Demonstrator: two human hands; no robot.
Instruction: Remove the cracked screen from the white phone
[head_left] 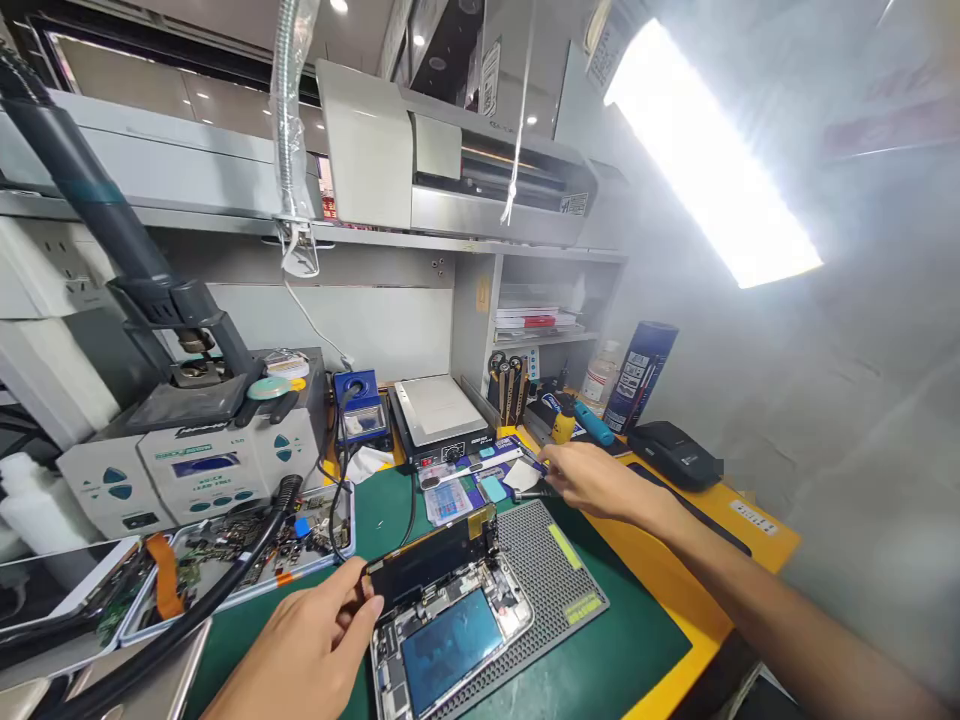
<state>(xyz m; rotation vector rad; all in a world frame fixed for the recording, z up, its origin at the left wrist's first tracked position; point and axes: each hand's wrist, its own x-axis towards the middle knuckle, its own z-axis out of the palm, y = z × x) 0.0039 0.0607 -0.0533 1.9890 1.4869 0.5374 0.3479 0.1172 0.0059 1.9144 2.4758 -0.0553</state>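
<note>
My left hand (311,635) pinches the left edge of a phone screen (427,555), holding it tilted up. Below the screen lies the opened phone body (450,650), its battery and circuit parts exposed. The phone rests partly on a grey perforated mat (536,560). Farther back on the right, my right hand (581,478) has its fingers drawn together by some small tools and a white pad (523,475); what is between the fingertips, if anything, is too small to make out. A white-handled brush-like tool (471,466) lies to the left of that hand.
A tray of circuit boards (255,535) and a black hose (225,590) flank the left side. Behind stand a soldering station (202,465), a flat heating plate (442,410) and a holder with tweezers (510,390). A yellow bottle (562,425) stands at back right.
</note>
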